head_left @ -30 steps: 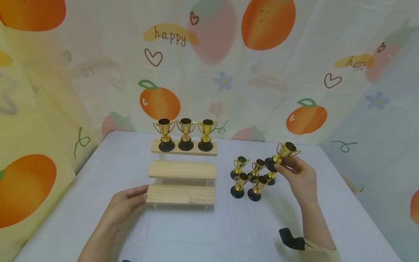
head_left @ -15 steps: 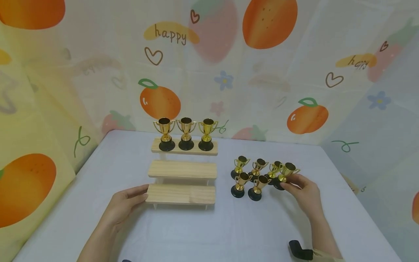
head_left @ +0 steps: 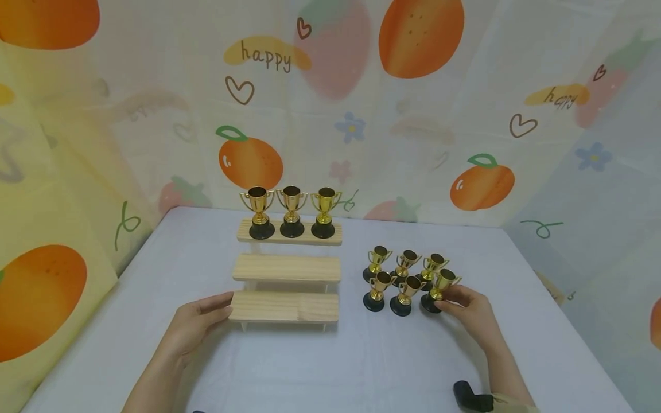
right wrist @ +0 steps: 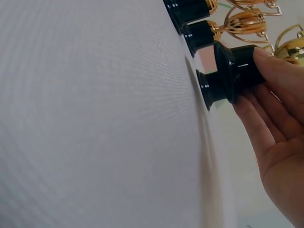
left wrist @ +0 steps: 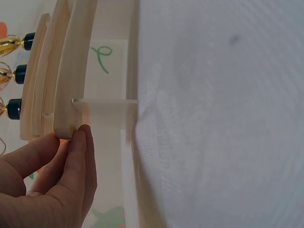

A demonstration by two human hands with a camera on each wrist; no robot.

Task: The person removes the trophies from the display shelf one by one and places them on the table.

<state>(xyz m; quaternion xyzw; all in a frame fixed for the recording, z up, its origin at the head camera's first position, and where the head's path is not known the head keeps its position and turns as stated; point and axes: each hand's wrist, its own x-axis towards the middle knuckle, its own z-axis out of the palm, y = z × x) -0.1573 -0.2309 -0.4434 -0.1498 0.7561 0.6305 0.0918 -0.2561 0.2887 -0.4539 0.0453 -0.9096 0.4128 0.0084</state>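
My left hand (head_left: 198, 326) pinches the left end of the lowest board of a wooden three-tier stand (head_left: 284, 307), thumb above and fingers beneath in the left wrist view. My right hand (head_left: 472, 314) grips a gold trophy cup (head_left: 443, 284) by its black base (right wrist: 240, 66). That base looks slightly raised off the cloth in the right wrist view. The gripped cup is at the right end of the front row of a group, beside another gold cup (head_left: 408, 292). Behind it stands a further cup (head_left: 432, 267). Three cups, the middle one (head_left: 291, 206) among them, stand upright on the top board.
The table has a white cloth (head_left: 310, 373). A printed fabric backdrop (head_left: 320, 132) with fruit and "happy" lettering hangs behind it. The middle board (head_left: 286, 268) lies between the top and lowest boards. A black strap piece (head_left: 472, 397) sits at my right wrist.
My right hand has brought the gripped cup down from above the back row, first right, then forward and left to the front row's right end. The left hand stays on the stand.
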